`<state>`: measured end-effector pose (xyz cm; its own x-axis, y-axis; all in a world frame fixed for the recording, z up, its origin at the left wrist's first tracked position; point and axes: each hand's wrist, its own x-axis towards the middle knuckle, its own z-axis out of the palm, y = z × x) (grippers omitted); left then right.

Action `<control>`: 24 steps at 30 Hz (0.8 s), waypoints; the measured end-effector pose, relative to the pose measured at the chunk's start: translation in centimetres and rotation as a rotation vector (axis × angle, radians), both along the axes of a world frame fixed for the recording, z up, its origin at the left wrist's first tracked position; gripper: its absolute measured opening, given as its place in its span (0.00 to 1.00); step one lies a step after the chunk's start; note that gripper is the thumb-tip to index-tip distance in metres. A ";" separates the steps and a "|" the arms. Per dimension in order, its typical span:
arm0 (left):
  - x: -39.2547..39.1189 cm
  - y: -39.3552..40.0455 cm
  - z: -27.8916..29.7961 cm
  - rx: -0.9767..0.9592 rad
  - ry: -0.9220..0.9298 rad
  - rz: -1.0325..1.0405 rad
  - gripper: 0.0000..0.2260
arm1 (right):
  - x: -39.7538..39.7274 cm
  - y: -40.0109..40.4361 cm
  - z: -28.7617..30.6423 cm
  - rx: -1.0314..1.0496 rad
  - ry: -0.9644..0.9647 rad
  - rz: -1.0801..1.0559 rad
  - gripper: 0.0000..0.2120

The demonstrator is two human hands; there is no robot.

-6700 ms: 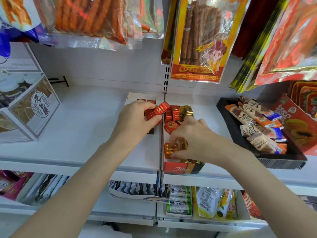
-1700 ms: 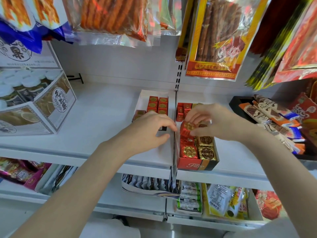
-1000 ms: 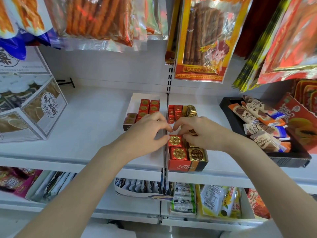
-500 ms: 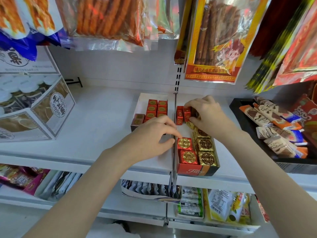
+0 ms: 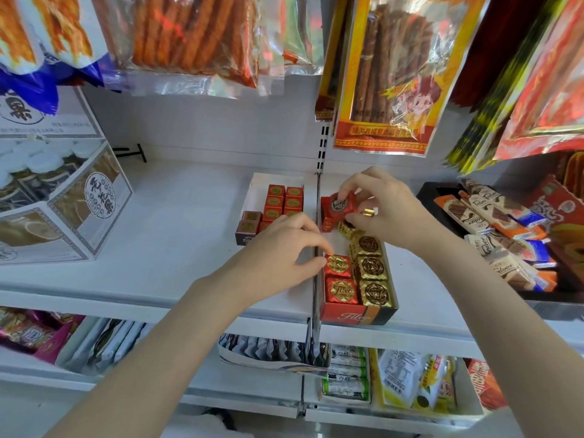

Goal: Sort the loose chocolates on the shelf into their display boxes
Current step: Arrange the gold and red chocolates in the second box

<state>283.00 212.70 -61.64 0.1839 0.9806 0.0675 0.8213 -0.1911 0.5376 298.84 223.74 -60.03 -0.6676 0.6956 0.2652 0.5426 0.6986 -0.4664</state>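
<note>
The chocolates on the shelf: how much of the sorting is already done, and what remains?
Done: the front of the red display box holds neat rows, red chocolates left, gold right. In hand: the right hand pinches a red chocolate; the left hand touches a red chocolate in the row. Left: loose pieces at the box's back.

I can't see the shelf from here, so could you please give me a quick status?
Right hand pinches red foil-wrapped chocolate. Left hand touches red chocolate in the red-and-black display box. Nothing in the way.
</note>
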 end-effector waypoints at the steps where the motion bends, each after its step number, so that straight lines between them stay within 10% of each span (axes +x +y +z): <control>1: 0.0 0.0 0.0 -0.005 -0.003 0.000 0.09 | 0.0 -0.3 0.3 -0.036 -0.024 0.036 0.11; 12: -0.4 -0.4 0.6 -0.018 -0.088 0.026 0.12 | 0.3 -0.5 -0.3 -0.136 -0.329 0.156 0.05; 24: -1.1 -0.2 0.2 -0.022 -0.115 0.050 0.12 | -1.9 0.5 -2.1 0.211 -0.346 -0.072 0.14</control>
<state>281.92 212.50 -61.40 0.1270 0.9898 0.0638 0.7619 -0.1386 0.6327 296.94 224.20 -62.09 -0.6944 0.6978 0.1760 0.6929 0.7143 -0.0983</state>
